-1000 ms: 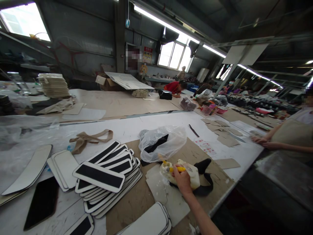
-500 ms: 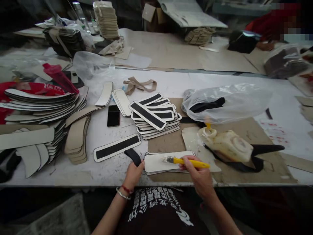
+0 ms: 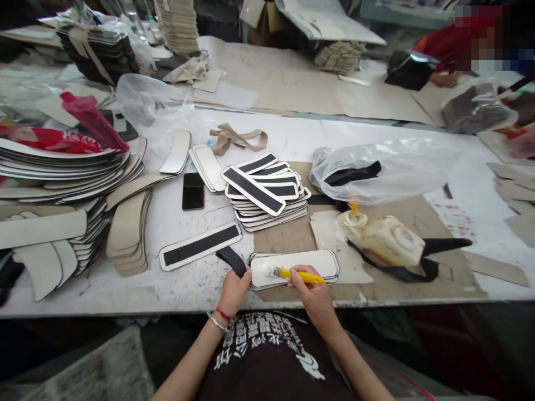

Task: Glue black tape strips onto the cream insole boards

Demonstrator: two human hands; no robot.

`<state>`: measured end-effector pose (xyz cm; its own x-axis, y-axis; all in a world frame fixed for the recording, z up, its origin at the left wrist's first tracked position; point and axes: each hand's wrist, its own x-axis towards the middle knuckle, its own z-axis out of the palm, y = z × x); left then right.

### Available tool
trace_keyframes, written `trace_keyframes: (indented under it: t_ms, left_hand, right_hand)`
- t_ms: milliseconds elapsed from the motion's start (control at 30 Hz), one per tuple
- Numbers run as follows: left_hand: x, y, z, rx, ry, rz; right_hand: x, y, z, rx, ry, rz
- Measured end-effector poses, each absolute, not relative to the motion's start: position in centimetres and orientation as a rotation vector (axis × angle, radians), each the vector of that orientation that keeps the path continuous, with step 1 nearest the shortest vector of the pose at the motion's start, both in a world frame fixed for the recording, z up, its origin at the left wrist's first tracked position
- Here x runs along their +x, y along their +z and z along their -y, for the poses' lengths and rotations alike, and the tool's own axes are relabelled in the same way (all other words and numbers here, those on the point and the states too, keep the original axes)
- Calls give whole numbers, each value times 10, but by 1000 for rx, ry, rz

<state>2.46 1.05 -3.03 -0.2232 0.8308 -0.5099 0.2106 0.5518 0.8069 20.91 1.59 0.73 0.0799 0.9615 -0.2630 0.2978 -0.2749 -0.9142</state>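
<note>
My right hand [image 3: 311, 292] is closed on the yellow handle of a paintbrush [image 3: 298, 275]. Its bristles touch the left part of the top cream-coloured panel [image 3: 309, 262], which lies on a small stack at the table's front. My left hand [image 3: 234, 289] pinches a black strap [image 3: 232, 260], with the fingertips against the stack's left end. Just beyond, a white panel with a black strip [image 3: 200, 246] lies flat. Farther back is a pile of similar black-striped panels [image 3: 267, 189]. A stained, cream-coloured plastic bottle [image 3: 390, 239] lies to the right, beside a small pot holding something yellow.
Stacks of curved panels [image 3: 62, 172] fill the left side. A phone [image 3: 193, 191] lies left of the striped pile. Behind the bottle is a clear plastic bag [image 3: 401, 167]. Brown cardboard [image 3: 443, 267] covers the right front. Another person's hand [image 3: 443, 79] shows at the back right.
The brush and my right hand have moved left along the cream panel. My left hand has stayed at the stack's end with the strap. The camera view has shifted slightly.
</note>
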Motion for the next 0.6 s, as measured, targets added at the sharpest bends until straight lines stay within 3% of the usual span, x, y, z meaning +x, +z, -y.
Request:
trace_keyframes:
  t_ms: [600]
  left_hand:
    - [31,-30,-10,919,680,-1877]
  right_hand:
    - [303,19,-26,-1779,155,1797]
